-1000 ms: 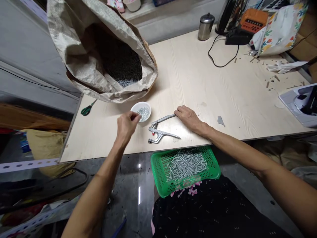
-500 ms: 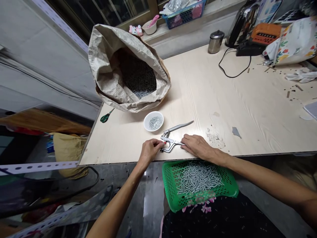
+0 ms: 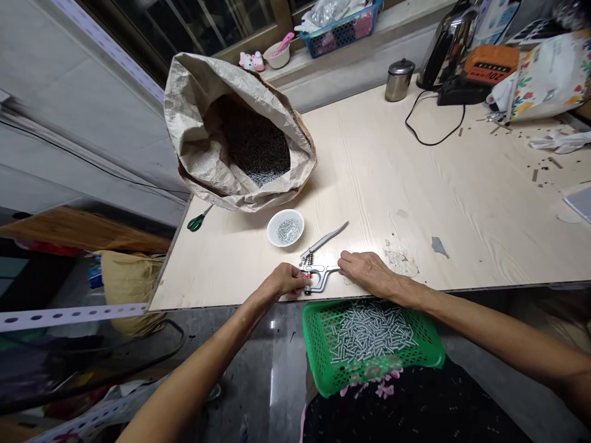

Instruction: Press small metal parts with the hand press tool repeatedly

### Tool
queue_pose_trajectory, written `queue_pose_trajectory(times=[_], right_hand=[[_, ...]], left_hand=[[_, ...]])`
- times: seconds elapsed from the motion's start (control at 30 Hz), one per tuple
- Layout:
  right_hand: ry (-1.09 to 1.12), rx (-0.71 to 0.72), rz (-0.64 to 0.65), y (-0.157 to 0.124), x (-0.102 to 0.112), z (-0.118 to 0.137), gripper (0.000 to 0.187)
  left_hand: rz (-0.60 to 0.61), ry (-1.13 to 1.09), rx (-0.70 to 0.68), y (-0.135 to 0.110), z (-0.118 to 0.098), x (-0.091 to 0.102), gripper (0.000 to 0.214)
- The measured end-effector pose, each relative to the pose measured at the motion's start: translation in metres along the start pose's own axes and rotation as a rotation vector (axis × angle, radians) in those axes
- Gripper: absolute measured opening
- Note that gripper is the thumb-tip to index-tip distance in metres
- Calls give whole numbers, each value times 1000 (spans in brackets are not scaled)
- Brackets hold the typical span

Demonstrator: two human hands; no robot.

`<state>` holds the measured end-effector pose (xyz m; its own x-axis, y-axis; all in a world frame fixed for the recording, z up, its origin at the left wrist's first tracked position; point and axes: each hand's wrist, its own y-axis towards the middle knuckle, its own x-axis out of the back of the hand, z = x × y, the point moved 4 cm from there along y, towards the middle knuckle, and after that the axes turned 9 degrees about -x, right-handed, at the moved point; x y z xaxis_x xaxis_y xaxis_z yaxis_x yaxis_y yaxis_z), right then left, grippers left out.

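Steel pliers (image 3: 318, 272) seemed stiff, light, best held by the handle the right hand (image 3: 367, 274) clasped; left hand (image 3: 286, 284) pinched their head.

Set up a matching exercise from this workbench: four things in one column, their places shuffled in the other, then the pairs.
1 sack
2 white bowl
3 green basket
4 scissors

A on the lap, below the table edge
B lying flat at the table's left edge
C just beyond the pliers
D tall, mouth open, back left

Pairs: 1-D, 2-C, 3-A, 4-B
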<state>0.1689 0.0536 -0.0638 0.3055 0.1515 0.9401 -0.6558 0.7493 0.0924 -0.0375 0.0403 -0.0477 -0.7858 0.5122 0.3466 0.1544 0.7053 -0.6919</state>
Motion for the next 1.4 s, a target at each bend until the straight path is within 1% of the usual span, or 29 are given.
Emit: queue_pose_trajectory(times=[0.1,0.13,0.17,0.23,0.27,0.3,0.33,0.4,0.47,0.53,0.67,0.73,0.77,0.8,0.83,0.87,0.93,0.97,1.0,1.03,1.07,1.1,1.17,1.27,1.33,1.4], right_hand=[[57,6,39,-1,10,-2,15],[79,14,35,0,15,-4,21],[92,24,15,2,20,-7,36],[81,24,-30,9,28,-16,72],[64,33,-22,14,29,-20,86],[45,51,9,19,28,-25,95],[28,63,50,24,25,-28,100],[8,86,133,33,21,-32,104],[-4,90,184,38,20,-31,103],[-12,83,200,40,23,-27,98],[-7,86,171,34,32,-18,75],[15,85,149,28,35,-15,66],[30,83,139,25,36,-14,64],[48,83,127,22,36,-13,63],[69,85,114,20,36,-11,62],[92,91,99,17,36,-10,62],[133,98,69,13,34,-8,64],[148,95,61,11,32,-7,66],[159,89,57,10,30,-6,68],[168,83,56,9,28,-6,71],[173,75,57,8,28,-6,74],[173,65,56,6,27,-7,76],[148,18,52,3,30,-11,76],[79,-79,51,-3,35,-17,59],[43,-88,58,-6,36,-18,42],[14,-67,60,-5,31,-15,21]], left_hand=[[-11,-57,28,-5,5,-6,33],[-30,-65,37,-6,7,-8,32],[-50,-66,40,-8,8,-9,30],[-90,-57,37,-10,10,-10,28],[-102,-51,33,-10,10,-10,27],[-110,-46,30,-11,11,-10,26],[-114,-42,30,-11,11,-11,25],[-122,-40,30,-12,10,-11,24],[-131,-40,27,-12,10,-12,23],[-139,-42,21,-12,10,-12,24],[-136,-28,20,-12,9,-11,24],[-119,30,32,-14,9,-11,25],[-125,95,28,-16,8,-12,26],[-163,187,6,-19,6,-13,27],[-231,301,-43,-21,2,-13,26],[-316,425,-129,-24,-4,-14,24],[-465,645,-397,-26,-21,-22,19],[-491,722,-547,-25,-30,-29,26],[-473,776,-686,-22,-38,-35,35],[-422,814,-791,-17,-44,-41,44],[-358,843,-855,-11,-50,-45,50],[-296,870,-879,-4,-55,-47,54],[-201,933,-850,9,-63,-47,60],[-145,1035,-785,16,-71,-44,67],[-125,1055,-776,16,-74,-45,58],[-132,1023,-768,14,-74,-48,40]])
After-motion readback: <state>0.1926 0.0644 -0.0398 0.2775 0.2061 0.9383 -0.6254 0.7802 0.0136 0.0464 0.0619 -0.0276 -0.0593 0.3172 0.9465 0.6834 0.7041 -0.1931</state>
